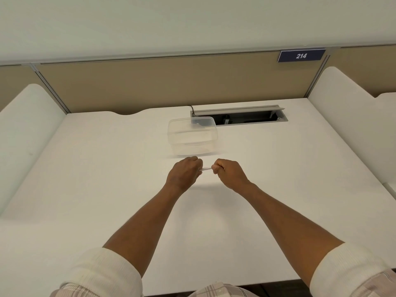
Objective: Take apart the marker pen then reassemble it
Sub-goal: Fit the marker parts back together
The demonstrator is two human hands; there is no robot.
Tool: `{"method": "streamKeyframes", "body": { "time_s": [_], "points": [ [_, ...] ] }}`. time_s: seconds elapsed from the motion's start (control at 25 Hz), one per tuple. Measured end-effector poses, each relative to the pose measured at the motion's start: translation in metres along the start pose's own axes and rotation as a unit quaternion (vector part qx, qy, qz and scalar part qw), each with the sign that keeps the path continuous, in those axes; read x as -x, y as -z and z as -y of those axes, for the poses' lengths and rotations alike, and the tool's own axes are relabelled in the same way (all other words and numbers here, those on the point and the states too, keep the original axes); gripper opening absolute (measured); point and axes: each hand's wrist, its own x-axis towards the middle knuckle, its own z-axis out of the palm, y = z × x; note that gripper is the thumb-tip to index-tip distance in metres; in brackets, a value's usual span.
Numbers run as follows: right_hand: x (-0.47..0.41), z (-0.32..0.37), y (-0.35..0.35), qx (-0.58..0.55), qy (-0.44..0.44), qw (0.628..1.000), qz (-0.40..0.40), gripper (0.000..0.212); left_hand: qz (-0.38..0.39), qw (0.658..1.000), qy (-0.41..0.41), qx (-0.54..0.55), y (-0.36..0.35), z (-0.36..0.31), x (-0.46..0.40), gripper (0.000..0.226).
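Note:
A white marker pen [207, 169] is held level above the white desk [107, 179], just in front of a clear plastic container. My left hand [184, 175] grips its left end with curled fingers. My right hand [229, 173] grips its right end the same way. Only a short white stretch of the pen shows between the two fists; both ends are hidden inside the hands.
An empty clear plastic container [192, 135] stands just beyond the hands. Behind it an open cable tray [240, 116] is set in the desk, with a black cable at its left corner. White side dividers and a tan back panel with a "214" sign [301, 55] enclose the desk.

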Motion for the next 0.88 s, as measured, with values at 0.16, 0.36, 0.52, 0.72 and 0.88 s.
{"method": "streamKeyframes", "body": {
  "time_s": [0.16, 0.36, 0.52, 0.72, 0.88],
  "points": [
    [0.001, 0.005, 0.003, 0.02, -0.023, 0.999, 0.016, 0.043, -0.002, 1.0, -0.007, 0.001, 0.0, 0.001, 0.002, 0.013],
    [0.004, 0.015, -0.001, -0.095, -0.116, 0.988, 0.023, 0.053, -0.017, 1.0, -0.02, -0.005, 0.006, 0.0, 0.003, 0.013],
    [0.005, 0.011, 0.0, -0.076, -0.061, 0.995, 0.025, 0.037, -0.022, 1.0, -0.01, -0.011, 0.007, 0.004, 0.006, 0.012],
    [0.008, 0.005, -0.002, -0.026, 0.012, 1.0, -0.008, 0.023, -0.012, 1.0, -0.016, -0.015, 0.006, 0.002, 0.007, 0.012],
    [0.011, 0.008, 0.0, -0.009, -0.013, 1.0, 0.009, 0.047, -0.028, 0.999, -0.036, -0.018, 0.005, 0.0, 0.011, 0.015]
  ]
}}
